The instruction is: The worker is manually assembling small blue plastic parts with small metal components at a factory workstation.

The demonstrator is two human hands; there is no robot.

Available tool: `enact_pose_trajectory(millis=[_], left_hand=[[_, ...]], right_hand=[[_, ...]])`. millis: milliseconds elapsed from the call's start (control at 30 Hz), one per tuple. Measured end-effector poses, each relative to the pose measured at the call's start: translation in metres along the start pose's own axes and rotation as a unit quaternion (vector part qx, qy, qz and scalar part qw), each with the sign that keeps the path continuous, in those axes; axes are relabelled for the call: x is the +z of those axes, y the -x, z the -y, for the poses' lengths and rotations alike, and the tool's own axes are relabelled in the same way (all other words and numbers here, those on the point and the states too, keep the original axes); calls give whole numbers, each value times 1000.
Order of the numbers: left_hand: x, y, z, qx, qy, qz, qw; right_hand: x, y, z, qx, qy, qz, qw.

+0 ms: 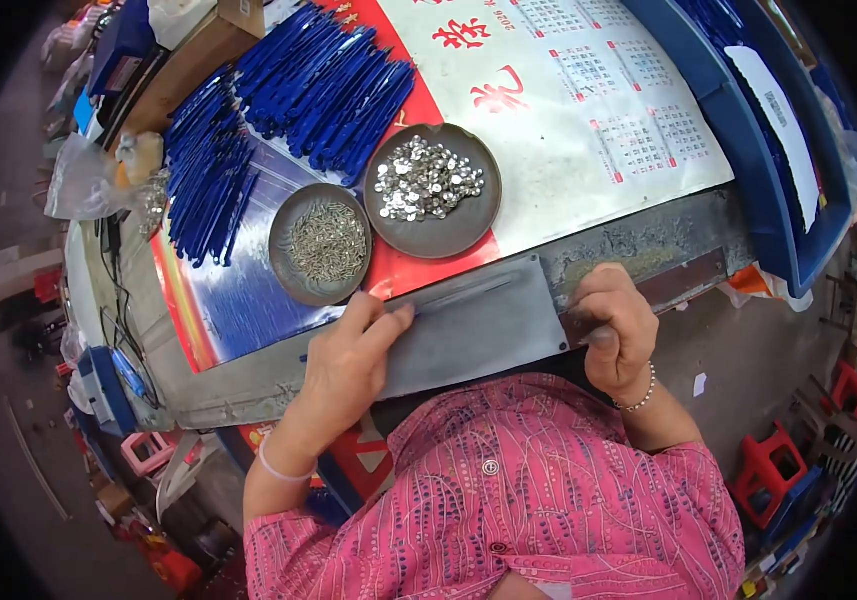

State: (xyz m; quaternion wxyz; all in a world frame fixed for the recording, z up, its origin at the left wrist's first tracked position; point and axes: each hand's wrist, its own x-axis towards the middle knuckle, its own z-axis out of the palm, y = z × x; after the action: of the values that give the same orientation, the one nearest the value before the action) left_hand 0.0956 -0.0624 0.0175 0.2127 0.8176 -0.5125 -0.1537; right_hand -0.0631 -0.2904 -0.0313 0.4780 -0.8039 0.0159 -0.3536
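My left hand (pixel 349 350) is closed over the left end of a grey metal plate (pixel 479 335) at the table's front edge. A slender blue piece seems pinched in it; only bits of blue show beside the fingers. Past the plate's right end, my right hand (pixel 617 325) is curled, thumb against the fingers; anything inside is hidden. Beyond the plate stand two round dark dishes. The smaller dish (pixel 283 268) holds many small silvery pins; the larger dish (pixel 449 238) holds shiny round metal pieces. Slender blue pieces (pixel 324 85) lie heaped behind them, with another heap (pixel 211 170) to the left.
A printed calendar sheet (pixel 589 130) covers much of the table. At the right stands a blue tray (pixel 744 130) with more blue pieces and a white card. A cardboard box (pixel 239 20) and a clear plastic bag (pixel 84 180) are at the left. Red stools (pixel 769 470) stand on the floor.
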Motion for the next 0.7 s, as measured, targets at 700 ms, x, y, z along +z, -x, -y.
enact_pose_trajectory(millis=[700], left_hand=[[29, 48, -31, -73, 624, -120, 769]], right_hand=[[42, -91, 24, -253, 375, 528, 718]])
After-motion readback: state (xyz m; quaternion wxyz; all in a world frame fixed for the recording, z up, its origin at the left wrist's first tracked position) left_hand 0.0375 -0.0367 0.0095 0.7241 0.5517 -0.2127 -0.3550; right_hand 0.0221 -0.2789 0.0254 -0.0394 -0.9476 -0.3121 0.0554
